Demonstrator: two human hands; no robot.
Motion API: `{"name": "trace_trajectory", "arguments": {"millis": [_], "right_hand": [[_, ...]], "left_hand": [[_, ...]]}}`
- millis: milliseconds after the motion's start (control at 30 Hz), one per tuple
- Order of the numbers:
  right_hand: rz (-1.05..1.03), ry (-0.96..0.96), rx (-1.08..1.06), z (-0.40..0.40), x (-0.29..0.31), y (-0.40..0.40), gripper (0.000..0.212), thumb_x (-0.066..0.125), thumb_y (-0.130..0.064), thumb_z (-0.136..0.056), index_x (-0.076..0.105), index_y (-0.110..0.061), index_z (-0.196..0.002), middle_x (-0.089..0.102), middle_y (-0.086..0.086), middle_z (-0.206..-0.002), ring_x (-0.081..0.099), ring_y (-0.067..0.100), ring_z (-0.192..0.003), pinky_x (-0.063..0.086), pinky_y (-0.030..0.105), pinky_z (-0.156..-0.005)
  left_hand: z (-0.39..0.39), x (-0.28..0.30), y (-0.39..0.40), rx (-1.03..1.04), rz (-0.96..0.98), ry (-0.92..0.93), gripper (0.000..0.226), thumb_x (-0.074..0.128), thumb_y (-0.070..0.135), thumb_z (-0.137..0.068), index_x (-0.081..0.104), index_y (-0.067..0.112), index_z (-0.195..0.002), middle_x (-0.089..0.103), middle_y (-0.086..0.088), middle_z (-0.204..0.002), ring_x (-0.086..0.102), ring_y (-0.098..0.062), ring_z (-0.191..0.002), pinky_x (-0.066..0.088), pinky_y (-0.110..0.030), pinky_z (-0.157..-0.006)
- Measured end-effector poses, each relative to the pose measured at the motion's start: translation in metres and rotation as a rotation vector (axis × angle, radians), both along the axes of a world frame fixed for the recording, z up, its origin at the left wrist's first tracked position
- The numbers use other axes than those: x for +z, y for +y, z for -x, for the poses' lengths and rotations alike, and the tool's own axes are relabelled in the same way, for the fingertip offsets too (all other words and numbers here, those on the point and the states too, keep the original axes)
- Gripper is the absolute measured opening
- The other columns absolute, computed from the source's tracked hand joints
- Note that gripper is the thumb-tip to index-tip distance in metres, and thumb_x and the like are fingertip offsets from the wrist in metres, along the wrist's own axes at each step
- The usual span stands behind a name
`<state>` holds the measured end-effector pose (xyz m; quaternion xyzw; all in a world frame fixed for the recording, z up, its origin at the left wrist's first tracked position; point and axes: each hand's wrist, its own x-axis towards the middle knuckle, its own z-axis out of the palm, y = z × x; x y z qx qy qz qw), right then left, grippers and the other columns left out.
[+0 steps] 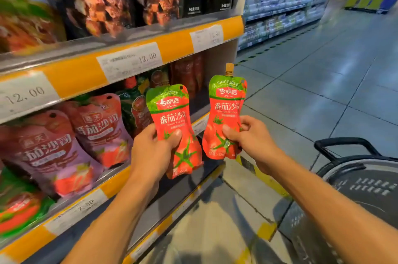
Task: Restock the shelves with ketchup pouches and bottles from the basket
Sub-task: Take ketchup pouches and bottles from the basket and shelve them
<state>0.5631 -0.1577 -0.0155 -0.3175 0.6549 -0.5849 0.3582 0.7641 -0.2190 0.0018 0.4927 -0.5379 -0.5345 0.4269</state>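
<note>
We have one ketchup pouch in each hand. Our left hand is curled round the lower part of the left pouch, thumb on the front, so the picture side faces us. Our right hand pinches the right pouch low down too, thumb in front and fingers behind, with its little cap pointing to 12 o'clock. We think we hold them upright like this so they can go on the shelf standing up, names showing. The shelf is at 9 o'clock from our hands, with purple pouches already leaning there. There looks to be room toward the right end, behind the left pouch. The basket waits on the floor at 4 o'clock.
</note>
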Motion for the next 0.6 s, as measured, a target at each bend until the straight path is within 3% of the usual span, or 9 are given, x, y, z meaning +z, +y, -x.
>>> {"name": "trace_trajectory", "arguments": {"millis": [100, 200, 300, 500, 600], "right_hand": [[-0.004, 0.042, 0.005, 0.001, -0.005, -0.043, 0.017, 0.073, -0.01, -0.091, 0.063, -0.012, -0.104, 0.075, 0.006, -0.098, 0.072, 0.007, -0.068, 0.051, 0.019, -0.051], [0.009, 0.1, -0.034, 0.007, -0.006, -0.081, 0.024, 0.073, -0.011, -0.092, 0.062, -0.008, -0.113, 0.074, 0.009, -0.108, 0.073, 0.019, -0.091, 0.058, 0.031, -0.071], [0.054, 0.172, -0.053, 0.019, 0.001, -0.108, 0.031, 0.072, -0.009, -0.092, 0.059, -0.003, -0.119, 0.072, 0.013, -0.113, 0.07, 0.023, -0.098, 0.058, 0.041, -0.087], [0.089, 0.319, -0.039, 0.053, 0.012, -0.135, 0.027, 0.072, -0.012, -0.092, 0.061, -0.009, -0.117, 0.071, 0.007, -0.108, 0.069, 0.018, -0.097, 0.056, 0.037, -0.091], [0.155, 0.326, -0.054, 0.06, 0.016, -0.146, 0.018, 0.07, -0.01, -0.092, 0.059, -0.01, -0.106, 0.068, 0.002, -0.094, 0.064, 0.009, -0.081, 0.055, 0.03, -0.081]], "left_hand": [[-0.005, -0.003, -0.008, -0.001, -0.032, -0.01, 0.014, 0.076, 0.016, -0.087, 0.07, 0.024, -0.098, 0.077, 0.008, -0.086, 0.073, -0.008, -0.075, 0.052, -0.03, -0.066], [-0.005, -0.007, -0.013, -0.022, -0.039, -0.024, 0.016, 0.076, 0.019, -0.087, 0.069, 0.026, -0.099, 0.077, 0.01, -0.088, 0.074, -0.008, -0.079, 0.054, -0.032, -0.07], [-0.001, -0.007, -0.017, -0.061, -0.053, -0.001, 0.016, 0.075, 0.019, -0.088, 0.068, 0.028, -0.099, 0.077, 0.012, -0.087, 0.074, -0.007, -0.077, 0.054, -0.032, -0.07], [0.014, -0.004, -0.027, -0.105, -0.059, 0.025, 0.015, 0.074, 0.014, -0.089, 0.068, 0.025, -0.097, 0.077, 0.006, -0.087, 0.075, -0.015, -0.08, 0.06, -0.044, -0.079], [0.018, -0.004, -0.033, -0.086, -0.052, 0.017, 0.014, 0.074, 0.015, -0.089, 0.067, 0.024, -0.097, 0.077, 0.003, -0.089, 0.075, -0.021, -0.083, 0.059, -0.05, -0.081]]}}
